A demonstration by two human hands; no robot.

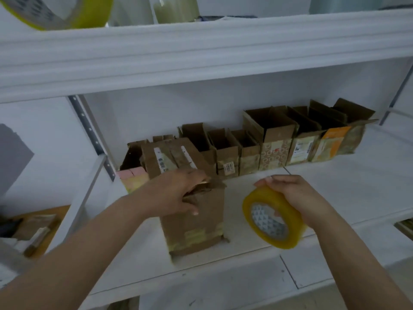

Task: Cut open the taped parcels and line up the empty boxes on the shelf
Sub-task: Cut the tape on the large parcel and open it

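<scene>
A white metal shelf unit fills the view, its middle board carrying everything in play and its upper board crossing overhead. Along the back of the middle board runs a row of opened brown cardboard boxes, standing side by side with flaps up, from the pink-sided box at the left end to the tall tilted box at the right.

In front of that row, near the board's front edge, stands a tall brown cardboard box with yellowed tape across its lower front. Its top flaps are raised, and one long flap with a barcode label leans back toward the row. The left hand grips this box at its top rim, fingers curled over the torn edge and thumb pressed against the front face.

Just beside the box, to its right and not touching it, the right hand holds a roll of yellow packing tape tilted above the board, fingers wrapped over its outer band.

A larger yellow tape roll sits on the upper board at left. Blurred items lie on a wooden surface low at the left.
</scene>
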